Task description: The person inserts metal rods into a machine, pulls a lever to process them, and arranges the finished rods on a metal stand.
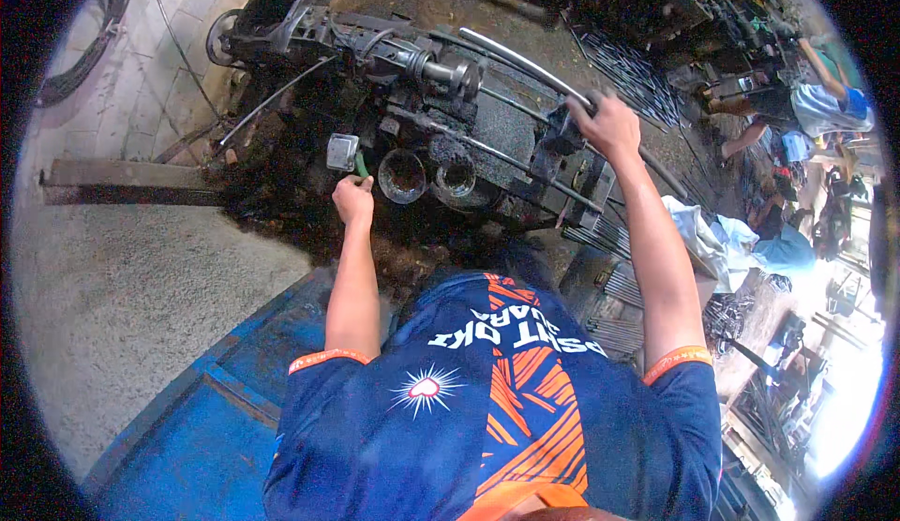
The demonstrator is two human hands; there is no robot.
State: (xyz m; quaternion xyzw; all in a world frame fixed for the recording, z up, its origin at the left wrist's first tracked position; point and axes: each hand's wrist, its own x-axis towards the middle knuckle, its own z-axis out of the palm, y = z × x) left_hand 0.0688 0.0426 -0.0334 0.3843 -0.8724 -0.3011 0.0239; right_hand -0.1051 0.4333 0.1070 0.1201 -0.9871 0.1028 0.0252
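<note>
My left hand [353,199] is closed round a short green handle [362,165] at the near side of a dark, greasy machine [497,132]. Right beside the handle is a pale square metal piece [342,152]; I cannot tell whether the two are joined. Two round metal cups [403,176] sit just right of that hand, on the machine's near side. My right hand [609,127] grips a long shiny metal rod [525,63], which slants across the far side of the machine. The fingers' undersides are hidden.
Metal rods [633,80] lie in a heap beyond the machine, and more bars [619,305] are stacked near my right arm. A blue metal surface [202,427] is at lower left. Another person [825,104] is at far right, near pale cloths [712,244].
</note>
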